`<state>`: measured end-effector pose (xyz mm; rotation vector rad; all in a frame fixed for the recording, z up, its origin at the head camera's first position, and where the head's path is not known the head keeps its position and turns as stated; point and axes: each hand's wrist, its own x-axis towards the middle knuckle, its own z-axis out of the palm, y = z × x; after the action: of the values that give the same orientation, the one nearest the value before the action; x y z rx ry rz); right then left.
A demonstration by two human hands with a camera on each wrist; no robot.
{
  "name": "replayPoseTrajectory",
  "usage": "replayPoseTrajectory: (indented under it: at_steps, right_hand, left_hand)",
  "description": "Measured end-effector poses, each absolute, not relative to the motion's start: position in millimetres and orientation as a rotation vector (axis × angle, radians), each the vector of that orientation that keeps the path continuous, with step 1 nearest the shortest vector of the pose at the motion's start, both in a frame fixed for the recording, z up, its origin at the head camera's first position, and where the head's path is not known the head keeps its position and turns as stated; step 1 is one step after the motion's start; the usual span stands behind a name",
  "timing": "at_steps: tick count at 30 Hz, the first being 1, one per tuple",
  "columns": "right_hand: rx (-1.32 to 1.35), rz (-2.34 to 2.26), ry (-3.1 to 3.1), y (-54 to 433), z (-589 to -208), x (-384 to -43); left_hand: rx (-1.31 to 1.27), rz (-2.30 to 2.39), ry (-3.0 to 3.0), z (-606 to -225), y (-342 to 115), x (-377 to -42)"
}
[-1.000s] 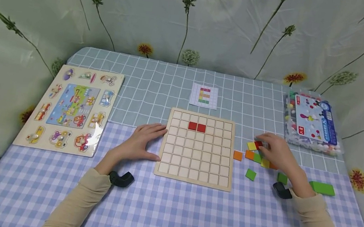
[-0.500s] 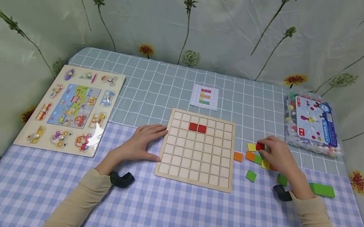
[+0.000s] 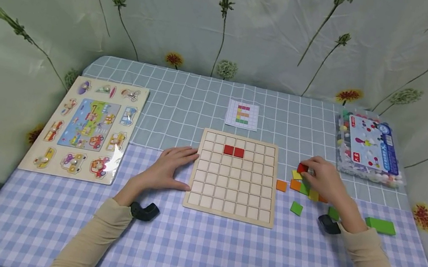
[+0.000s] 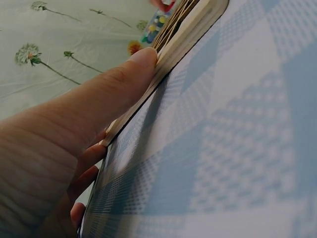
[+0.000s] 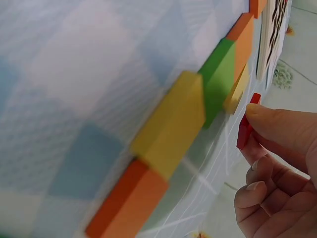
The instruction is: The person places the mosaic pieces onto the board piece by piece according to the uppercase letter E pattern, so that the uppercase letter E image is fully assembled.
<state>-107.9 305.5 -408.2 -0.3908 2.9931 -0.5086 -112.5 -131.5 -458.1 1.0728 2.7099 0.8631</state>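
A square wooden grid board (image 3: 235, 173) lies in the middle, with one red tile (image 3: 228, 150) and another red tile (image 3: 239, 152) side by side in its upper cells. My left hand (image 3: 169, 168) rests at the board's left edge, fingers spread; in the left wrist view the thumb (image 4: 119, 82) touches the frame. Right of the board, my right hand (image 3: 323, 180) pinches a small red square tile (image 5: 243, 133) between thumb and forefinger. Close beside it are a yellow tile (image 3: 297, 175) and a row of orange (image 3: 295, 185), green (image 3: 304, 188) and yellow tiles (image 3: 313, 195).
A pattern card (image 3: 242, 114) lies behind the board. At left is a peg puzzle (image 3: 86, 128); at back right, a clear box of beads (image 3: 374, 146). An orange tile (image 3: 281, 185), a green tile (image 3: 296, 208) and a long green block (image 3: 380, 226) lie at right.
My right hand has drawn the red tile slightly right, then back up and left above the yellow tile. The left hand stays at the board's edge.
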Motion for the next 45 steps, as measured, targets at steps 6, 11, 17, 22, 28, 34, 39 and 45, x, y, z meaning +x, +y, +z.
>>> replayPoseTrajectory:
  at_steps: [6,11,17,22,28,34,39,45]
  right_hand:
    - [-0.522,-0.516,3.037,292,-411,-115]
    - [-0.630,-0.507,3.045,273,-411,-125]
    - [-0.717,-0.516,3.010,250,-408,-134]
    - [-0.742,-0.546,2.965,233,-402,-140]
    - [-0.766,-0.564,2.943,218,-400,-145]
    - [-0.718,-0.531,2.894,207,-403,-148]
    - [-0.754,-0.537,2.902,200,-405,-149]
    - [-0.785,-0.558,2.899,195,-408,-150]
  left_hand:
    - [1.081,0.852,2.704,-457,-132,-113]
    - [1.073,0.852,2.713,-457,-132,-113]
    - [1.067,0.846,2.715,-458,-130,-113]
    - [1.057,0.844,2.716,-459,-131,-113]
    - [1.064,0.847,2.717,-459,-131,-113]
    - [1.077,0.850,2.715,-459,-131,-114]
    - [1.083,0.846,2.716,-459,-131,-114]
    - [1.089,0.837,2.722,-459,-131,-113]
